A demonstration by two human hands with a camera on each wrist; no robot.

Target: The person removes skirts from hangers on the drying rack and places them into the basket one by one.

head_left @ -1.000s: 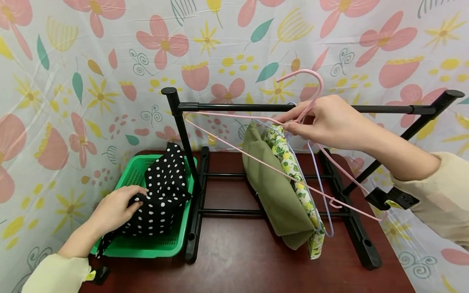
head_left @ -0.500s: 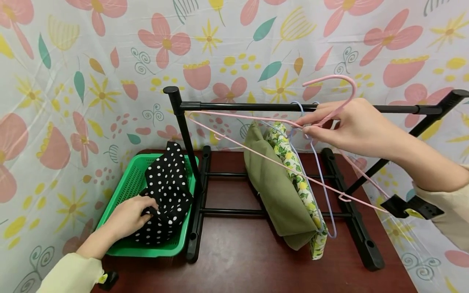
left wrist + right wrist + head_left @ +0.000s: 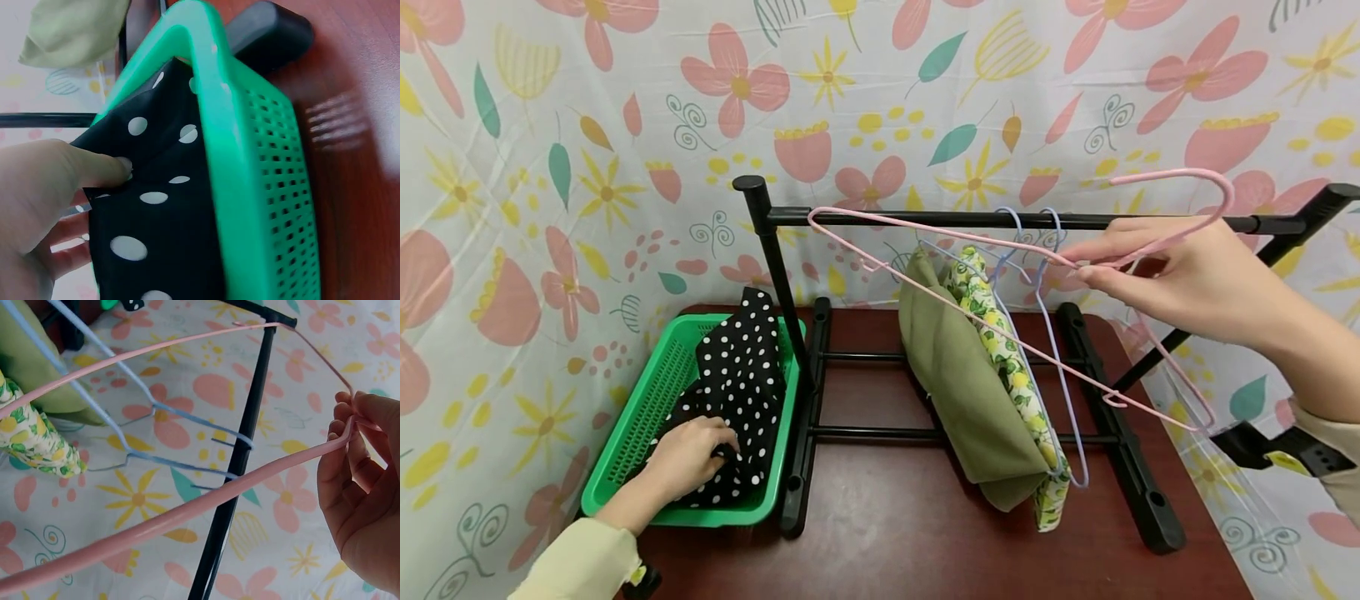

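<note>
A black cloth with white polka dots (image 3: 741,358) lies in the green basket (image 3: 658,400). My left hand (image 3: 691,457) pinches a fold of it near the basket's front side; in the left wrist view, the thumb presses on the fabric (image 3: 156,219) and fingers show behind its edge. My right hand (image 3: 1195,279) holds a pink clothes hanger (image 3: 187,513) at the base of its hook, between thumb and fingers. The hanger is tilted in front of the black rack bar (image 3: 940,220), its hook off the bar and its left end near the rack's left post.
Lavender hangers (image 3: 1060,358) hang on the bar. An olive green garment (image 3: 958,392) and a lemon-print garment (image 3: 1051,508) hang beside them. The rack's feet (image 3: 1150,500) stand on a dark red table (image 3: 880,533), against a flower-patterned curtain (image 3: 647,150).
My right hand has moved right with the pink hanger, whose hook now leans further right. The left hand has shifted right and slightly down over the polka-dot cloth, whose dangling corner is now inside the basket.
</note>
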